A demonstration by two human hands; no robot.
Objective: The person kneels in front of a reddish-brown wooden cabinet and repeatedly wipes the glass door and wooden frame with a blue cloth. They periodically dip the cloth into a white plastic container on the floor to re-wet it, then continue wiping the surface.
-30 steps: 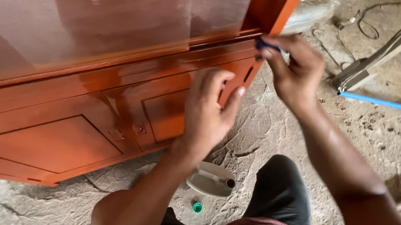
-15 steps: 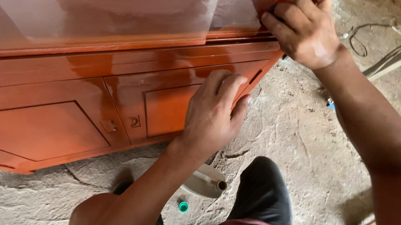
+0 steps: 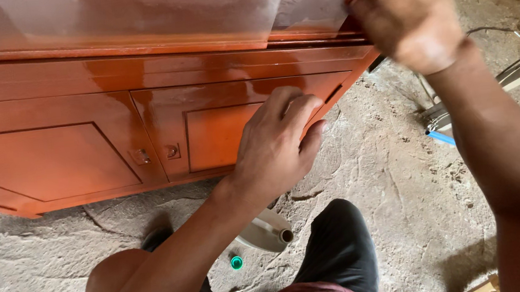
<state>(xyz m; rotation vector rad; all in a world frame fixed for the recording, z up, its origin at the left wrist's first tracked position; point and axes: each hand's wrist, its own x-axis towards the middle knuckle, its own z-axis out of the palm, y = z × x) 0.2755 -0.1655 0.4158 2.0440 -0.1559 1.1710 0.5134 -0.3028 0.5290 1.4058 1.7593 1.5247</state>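
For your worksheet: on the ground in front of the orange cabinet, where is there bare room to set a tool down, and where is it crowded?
Free: the rough floor below the cabinet, left of the knee, and the patch between the left hand and the right forearm. Crowded: around the pale bottle and green cap between the legs.

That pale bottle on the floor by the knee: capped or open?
Open. The pale bottle lies tipped on the ground with its neck bare, and a small green cap sits apart beside it. Contents cannot be told.

No labels, signs or screens appeared. The only package was a pale plastic bottle (image 3: pixel 266 232) lying on its side on the rough floor, its small green cap (image 3: pixel 237 262) lying just beside it.
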